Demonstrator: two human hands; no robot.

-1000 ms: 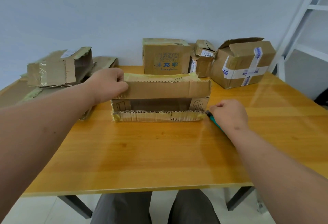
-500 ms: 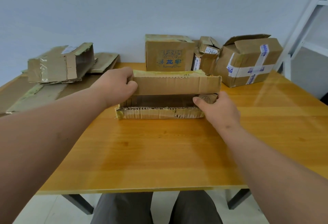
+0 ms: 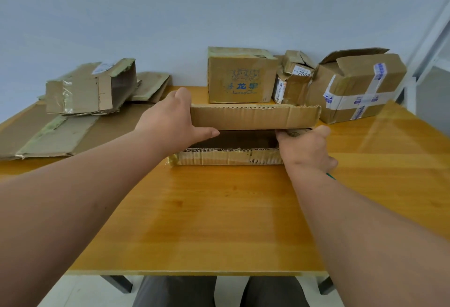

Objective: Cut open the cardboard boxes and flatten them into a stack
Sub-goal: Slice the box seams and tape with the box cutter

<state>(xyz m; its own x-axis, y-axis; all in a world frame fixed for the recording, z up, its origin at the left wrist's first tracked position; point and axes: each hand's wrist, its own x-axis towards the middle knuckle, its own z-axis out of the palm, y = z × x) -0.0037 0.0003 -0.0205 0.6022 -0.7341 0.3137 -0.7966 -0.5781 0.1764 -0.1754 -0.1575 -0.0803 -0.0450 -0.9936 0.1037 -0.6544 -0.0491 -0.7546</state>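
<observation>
A long, shallow cardboard box (image 3: 255,117) lies on its side in the middle of the wooden table (image 3: 219,221), its open face toward me. My left hand (image 3: 168,121) grips the left end of the upper flap, thumb underneath. My right hand (image 3: 304,148) holds the box's right end, fingers curled round the side flap. The lower flap (image 3: 226,157) lies on the table. A sliver of a green cutter (image 3: 331,176) shows beside my right wrist.
Flattened cardboard (image 3: 60,134) lies at the left with a half-collapsed box (image 3: 90,90) on top. At the back stand a printed box (image 3: 241,78), a small crumpled box (image 3: 292,80) and a taped box (image 3: 353,87). A white frame (image 3: 428,39) rises at the right.
My right hand left the cutter on the table and took hold of the box's right end. The upper flap has risen, and the view has moved closer.
</observation>
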